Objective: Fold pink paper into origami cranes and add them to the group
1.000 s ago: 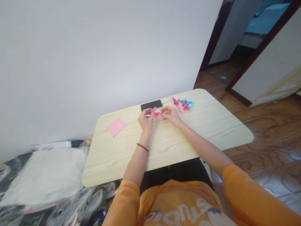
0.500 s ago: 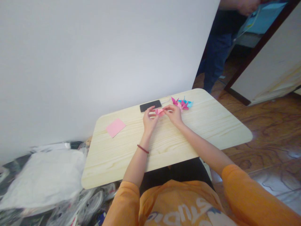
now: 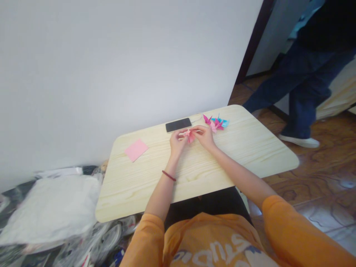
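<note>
**Item 1:** left hand (image 3: 176,144), fingers and thumb pinched on the left side of a small pink folded paper (image 3: 190,136). The paper is held just above the counter (image 3: 194,187), at the middle of its far half.

**Item 2:** right hand (image 3: 204,136), pinching the same paper from the right; the two hands nearly meet around it.

**Around the hands, 12 o'clock toward the wall (image 3: 111,74):**
- 11 o'clock: black phone (image 3: 178,125), lying flat, with a thin white cable (image 3: 197,117) at its end.
- 2 o'clock: small heap of pink and blue paper cranes (image 3: 215,123), just beyond the right hand.
- 9 o'clock: flat pink paper square (image 3: 136,150), well apart from the left hand.
- 7 o'clock: dark red bead bracelet (image 3: 169,175) on the left wrist.
- 8 o'clock, off the counter: white plastic bags (image 3: 52,209) on the floor.
- 2 o'clock, past the counter: another person's jeans-clad legs (image 3: 303,92) on the brown wood floor (image 3: 322,167).
</note>
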Motion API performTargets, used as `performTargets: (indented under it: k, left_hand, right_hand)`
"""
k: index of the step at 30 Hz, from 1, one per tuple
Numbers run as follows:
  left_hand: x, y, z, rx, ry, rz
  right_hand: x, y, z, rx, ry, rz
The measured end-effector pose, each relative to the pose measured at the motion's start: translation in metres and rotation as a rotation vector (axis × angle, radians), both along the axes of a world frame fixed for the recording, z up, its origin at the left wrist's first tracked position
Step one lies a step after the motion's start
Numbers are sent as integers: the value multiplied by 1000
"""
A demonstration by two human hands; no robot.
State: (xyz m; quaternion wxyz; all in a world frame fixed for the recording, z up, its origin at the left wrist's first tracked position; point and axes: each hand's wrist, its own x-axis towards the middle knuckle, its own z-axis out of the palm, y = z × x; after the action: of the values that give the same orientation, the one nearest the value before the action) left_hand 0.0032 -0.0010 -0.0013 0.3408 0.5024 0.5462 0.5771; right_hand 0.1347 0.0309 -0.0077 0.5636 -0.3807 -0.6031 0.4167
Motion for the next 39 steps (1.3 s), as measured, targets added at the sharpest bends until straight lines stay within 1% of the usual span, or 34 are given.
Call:
performTargets:
  k: [2, 5, 8, 10, 16, 20, 24, 30, 39]
  left_hand:
    - [1, 0, 0, -64, -91, -80]
    - [2, 0, 1, -221, -283, -200]
    - [1, 0, 3, -317, -433, -218]
    - [0, 1, 3, -355, -479, -210]
    - [-3, 1, 0, -396, -444, -208]
    - [-3, 0, 2, -390, -462, -249]
    - [-4, -1, 4, -412, -498, -276]
    - [-5, -2, 2, -426, -486, -250]
    - [-7, -1, 1, -403, -401, -240]
  right_hand:
    - [0, -1, 2, -15, 7, 3]
    - [0, -2, 4, -43, 16, -19]
    - [0, -3, 6, -72, 30, -33]
    - [1, -3, 7, -86, 46, -38]
    - [1, -3, 9, -120, 56, -52]
    - [1, -3, 9, -117, 54, -60]
    - [1, 1, 8, -104, 29, -105]
    - [2, 4, 7, -65, 20, -94]
    - [3, 4, 9, -86, 29, -72]
